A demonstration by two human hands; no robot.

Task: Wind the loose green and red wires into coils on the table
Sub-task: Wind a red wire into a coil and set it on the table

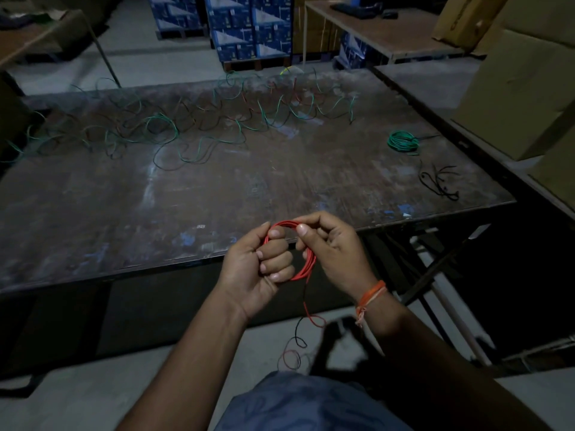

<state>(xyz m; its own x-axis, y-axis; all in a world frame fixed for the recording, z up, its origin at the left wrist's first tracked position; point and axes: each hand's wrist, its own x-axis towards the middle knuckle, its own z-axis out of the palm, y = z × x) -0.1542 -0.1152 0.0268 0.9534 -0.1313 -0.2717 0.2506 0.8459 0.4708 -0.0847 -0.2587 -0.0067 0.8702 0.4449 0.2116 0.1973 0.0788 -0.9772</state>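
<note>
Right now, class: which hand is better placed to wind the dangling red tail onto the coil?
The right hand. It pinches the red coil on the side where the loose tail hangs down, while the left hand is wrapped round the coil, anchoring it.

Worn table (124,213): loose wires (193,126), green coil (403,141), black ties (438,180).

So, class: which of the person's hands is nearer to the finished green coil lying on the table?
Right. The right hand is on the same side as the green coil, below it in view. The left hand is further left, beyond the red coil that both hands grip.
</note>
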